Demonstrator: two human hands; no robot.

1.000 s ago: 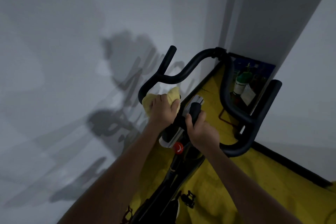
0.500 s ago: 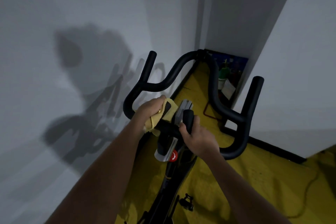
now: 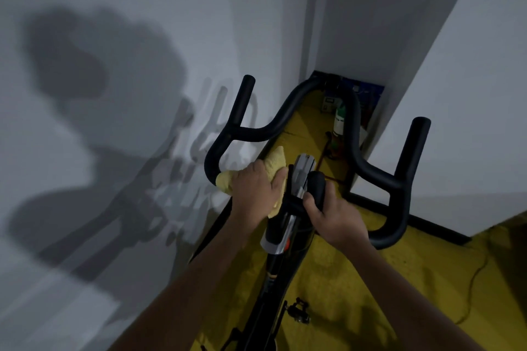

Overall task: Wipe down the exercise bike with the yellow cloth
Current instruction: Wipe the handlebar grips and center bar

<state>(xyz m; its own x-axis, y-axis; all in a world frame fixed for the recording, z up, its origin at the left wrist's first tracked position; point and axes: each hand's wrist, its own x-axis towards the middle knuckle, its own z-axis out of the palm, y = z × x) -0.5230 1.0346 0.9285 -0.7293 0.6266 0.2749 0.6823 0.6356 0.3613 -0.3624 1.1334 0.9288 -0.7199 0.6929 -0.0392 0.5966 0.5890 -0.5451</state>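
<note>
Since the earlier frame the yellow cloth has bunched higher over the left bar. On the exercise bike, the left hand curls round the cloth on the handlebar; the right hand grips a black central grip.

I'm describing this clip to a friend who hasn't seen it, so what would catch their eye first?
Probably the black handlebars of the exercise bike, looping across the centre of the view. Next, the left hand pressing the yellow cloth onto the bar's left side, while the right hand grips a centre grip. On the grey wall at left falls a big shadow of the person and bike.
</note>
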